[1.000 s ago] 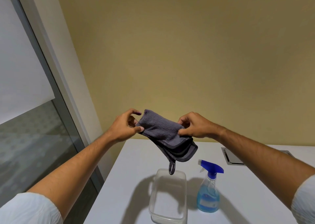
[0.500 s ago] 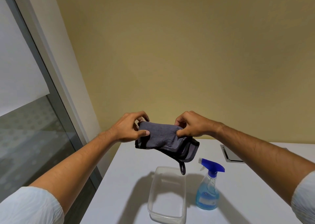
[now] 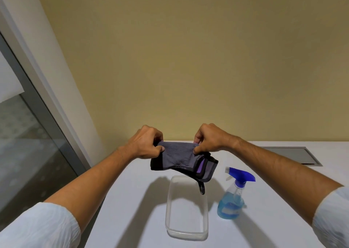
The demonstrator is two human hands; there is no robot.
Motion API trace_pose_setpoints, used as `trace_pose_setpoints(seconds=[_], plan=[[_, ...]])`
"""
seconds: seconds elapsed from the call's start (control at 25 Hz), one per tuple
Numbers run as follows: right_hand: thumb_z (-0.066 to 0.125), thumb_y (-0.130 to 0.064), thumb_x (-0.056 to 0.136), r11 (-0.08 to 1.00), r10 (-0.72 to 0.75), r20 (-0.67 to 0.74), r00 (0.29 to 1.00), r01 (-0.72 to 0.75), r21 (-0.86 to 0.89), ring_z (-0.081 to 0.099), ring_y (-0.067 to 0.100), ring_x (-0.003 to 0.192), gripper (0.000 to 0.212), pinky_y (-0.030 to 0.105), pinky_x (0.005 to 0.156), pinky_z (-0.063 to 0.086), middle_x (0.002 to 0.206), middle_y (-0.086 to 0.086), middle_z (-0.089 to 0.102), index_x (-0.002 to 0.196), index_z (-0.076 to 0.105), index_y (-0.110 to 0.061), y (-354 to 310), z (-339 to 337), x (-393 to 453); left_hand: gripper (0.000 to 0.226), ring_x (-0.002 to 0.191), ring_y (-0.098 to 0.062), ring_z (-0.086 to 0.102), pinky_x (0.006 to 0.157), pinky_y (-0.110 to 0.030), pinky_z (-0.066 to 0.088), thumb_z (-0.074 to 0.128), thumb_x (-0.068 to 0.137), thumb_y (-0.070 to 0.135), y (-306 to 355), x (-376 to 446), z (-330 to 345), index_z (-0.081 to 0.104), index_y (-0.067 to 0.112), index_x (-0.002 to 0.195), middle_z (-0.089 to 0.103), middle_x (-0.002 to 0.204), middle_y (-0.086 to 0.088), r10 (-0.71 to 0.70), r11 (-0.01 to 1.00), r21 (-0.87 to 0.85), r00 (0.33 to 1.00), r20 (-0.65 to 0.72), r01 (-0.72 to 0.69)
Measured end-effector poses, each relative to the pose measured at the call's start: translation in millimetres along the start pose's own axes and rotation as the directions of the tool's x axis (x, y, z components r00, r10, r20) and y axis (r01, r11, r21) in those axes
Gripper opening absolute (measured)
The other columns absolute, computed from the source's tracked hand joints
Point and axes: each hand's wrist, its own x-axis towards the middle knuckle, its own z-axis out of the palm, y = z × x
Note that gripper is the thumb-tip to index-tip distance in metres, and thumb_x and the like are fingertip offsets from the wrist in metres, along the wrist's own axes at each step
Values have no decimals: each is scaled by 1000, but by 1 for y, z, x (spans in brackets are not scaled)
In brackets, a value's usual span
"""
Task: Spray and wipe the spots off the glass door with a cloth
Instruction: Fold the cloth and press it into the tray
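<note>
The grey cloth point(image 3: 181, 157) hangs folded in the air above the white table point(image 3: 143, 191), pinched along its top edge by both hands. Half a second ago it sat looser and wider; now it is drawn flatter between them, its dark loop dangling at 5 o'clock over the clear plastic container point(image 3: 187, 234). The left hand point(image 3: 145, 143) clenches the cloth's 9 o'clock end, the right hand point(image 3: 209, 140) grasps its 3 o'clock end; both have curled tighter and come lower. The blue spray bottle point(image 3: 233, 200) stands on the table at 4 o'clock from the cloth, untouched. The glass door point(image 3: 28, 143) lies well apart at 9 o'clock.
</note>
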Motion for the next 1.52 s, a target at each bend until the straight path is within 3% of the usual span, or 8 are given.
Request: trace_pose_setpoints(seconds=[0.32, 0.44, 0.76, 0.96, 1.12, 1.28, 1.4, 1.52], plan=[[84, -15, 68, 976, 199, 8, 980, -199, 92, 60, 14, 60, 30, 44, 68, 60, 78, 17, 74, 79, 69, 9, 9, 29, 11, 10, 53, -8, 50, 49, -20, 37, 63, 62, 19, -13, 10, 29, 57, 23, 68, 56, 55, 9, -77, 991, -105, 997, 28, 80], [82, -12, 67, 948, 290, -19, 957, -285, 142, 58, 17, 58, 23, 36, 60, 58, 68, 14, 71, 69, 69, 7, 10, 43, 11, 8, 54, -14, 50, 45, -20, 39, 59, 60, 9, -10, 11, 49, 59, 17, 63, 58, 56, 4, -163, 974, -151, 985, 56, 170], [75, -9, 66, 798, 560, -135, 818, -489, 351, 50, 15, 46, 30, 18, 40, 35, 48, -1, 52, 45, 54, -13, 23, 97, 9, 6, 60, -17, 56, 47, -18, 37, 63, 61, 5, 1, 4, 104, 62, 11, 61, 60, 61, -1, -355, 864, -349, 931, 87, 362], [79, -15, 67, 668, 687, -148, 711, -538, 515, 59, 18, 53, 30, 23, 48, 46, 55, 1, 60, 49, 55, -14, 35, 130, 12, 11, 61, -17, 59, 48, -21, 41, 68, 65, 5, 10, 4, 134, 60, 10, 60, 61, 59, -1, -451, 779, -460, 891, 62, 426], [79, -16, 68, 597, 743, -130, 656, -562, 573, 60, 20, 56, 29, 26, 53, 50, 59, 4, 61, 51, 56, -14, 48, 152, 12, 17, 67, -25, 65, 58, -35, 55, 73, 69, 7, 14, 2, 157, 58, 11, 62, 65, 66, -7, -495, 709, -517, 861, 119, 479], [79, -17, 71, 583, 752, -89, 654, -595, 553, 62, 19, 60, 24, 25, 56, 51, 62, 3, 64, 56, 61, -13, 61, 174, 11, 19, 65, -25, 64, 55, -32, 54, 72, 70, 7, 12, -3, 182, 56, 13, 61, 64, 65, -7, -501, 697, -498, 847, 177, 516], [79, -20, 74, 620, 736, -111, 668, -600, 506, 57, 12, 55, 21, 19, 48, 41, 59, 0, 62, 60, 66, -12, 66, 192, 13, 14, 60, -17, 56, 51, -20, 41, 69, 71, 8, 8, -6, 197, 58, 12, 64, 59, 62, 0, -504, 719, -449, 842, 190, 531], [78, -22, 79, 692, 688, -152, 710, -580, 430, 52, 5, 55, 15, 14, 47, 31, 63, -3, 61, 73, 69, -11, 69, 204, 14, 9, 56, -15, 50, 48, -19, 40, 66, 73, 9, 4, -9, 210, 59, 6, 69, 60, 63, -3, -485, 754, -404, 854, 189, 518]])
